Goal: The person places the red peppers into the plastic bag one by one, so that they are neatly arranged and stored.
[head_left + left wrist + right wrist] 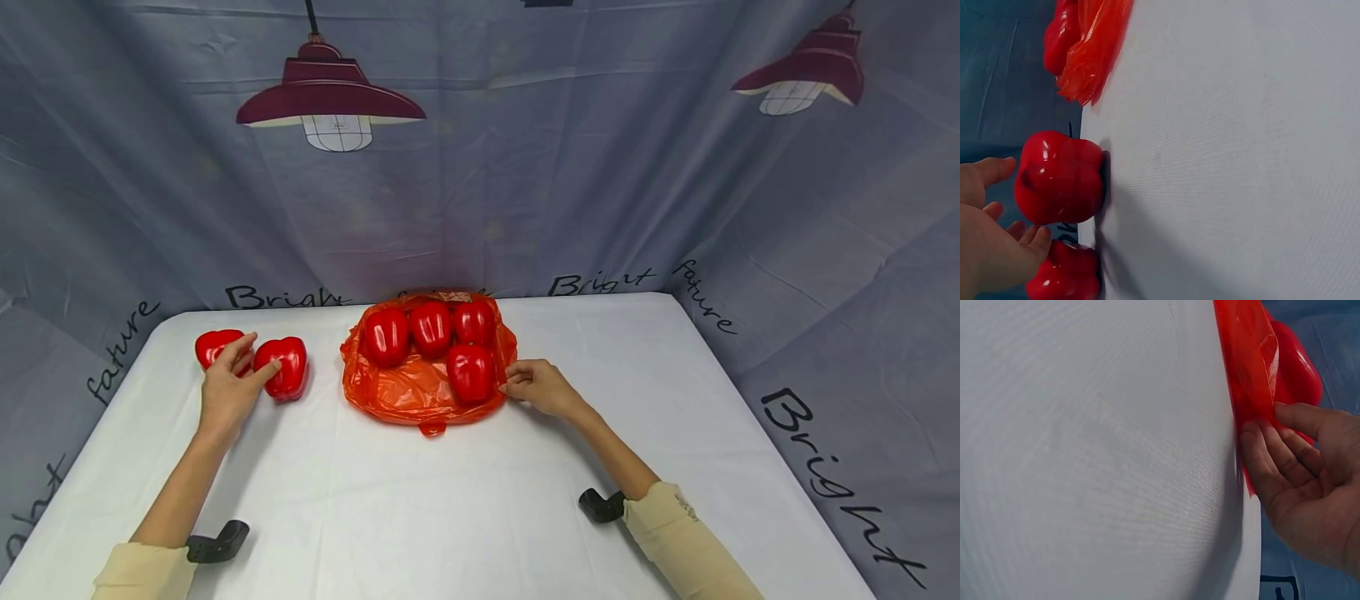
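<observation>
At the left of the table, my left hand (227, 398) reaches over two glossy red bell peppers. Its fingers spread between the outer bell pepper (213, 343) and the inner bell pepper (288, 371), while the thumb lies at the inner one's near side. In the left wrist view that inner bell pepper (1060, 178) sits between loosely spread thumb and fingers, not gripped. My right hand (543, 387) pinches the right edge of an orange-red plastic bag (408, 389), thumb against fingers. On the opened bag are several more bell peppers, one bell pepper (471, 373) closest to this hand.
A white cloth covers the table (420, 517). Behind it hangs a grey-blue curtain (495, 192) printed with lamps and lettering, close to the table's back edge. Dark wrist-worn devices (217, 543) sit at both forearms.
</observation>
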{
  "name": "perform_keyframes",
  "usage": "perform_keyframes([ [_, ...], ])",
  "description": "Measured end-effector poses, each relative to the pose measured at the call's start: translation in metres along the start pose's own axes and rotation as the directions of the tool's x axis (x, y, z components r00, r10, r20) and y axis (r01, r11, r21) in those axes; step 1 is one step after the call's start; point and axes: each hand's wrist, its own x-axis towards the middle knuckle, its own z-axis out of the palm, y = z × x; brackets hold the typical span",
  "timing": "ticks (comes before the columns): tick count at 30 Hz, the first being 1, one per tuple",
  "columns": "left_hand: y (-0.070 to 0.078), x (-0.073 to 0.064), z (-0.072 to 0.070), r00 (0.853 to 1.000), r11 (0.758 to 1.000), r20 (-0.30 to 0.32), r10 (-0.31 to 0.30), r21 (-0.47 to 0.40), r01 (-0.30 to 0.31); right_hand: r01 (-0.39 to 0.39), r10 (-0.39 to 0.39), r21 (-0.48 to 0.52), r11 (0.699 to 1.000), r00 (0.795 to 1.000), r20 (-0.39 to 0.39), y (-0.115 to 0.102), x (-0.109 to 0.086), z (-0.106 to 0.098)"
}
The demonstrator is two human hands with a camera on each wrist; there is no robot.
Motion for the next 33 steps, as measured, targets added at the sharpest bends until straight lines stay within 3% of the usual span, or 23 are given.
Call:
perform_keyframes([
  [12, -0.005, 0.003, 0.002, 0.999, 0.999, 0.035, -0.037, -0.007, 0.038, 0.014, -0.014, 0.004, 1.000, 1.000, 0.010, -0.001, -0.002, -0.001],
  [33, -0.010, 0.001, 0.001, 0.994, 1.000, 0.108, -0.007, -0.005, 0.008, 0.014, -0.014, -0.009, 1.000, 1.000, 0.004, -0.002, -0.003, 0.000],
])
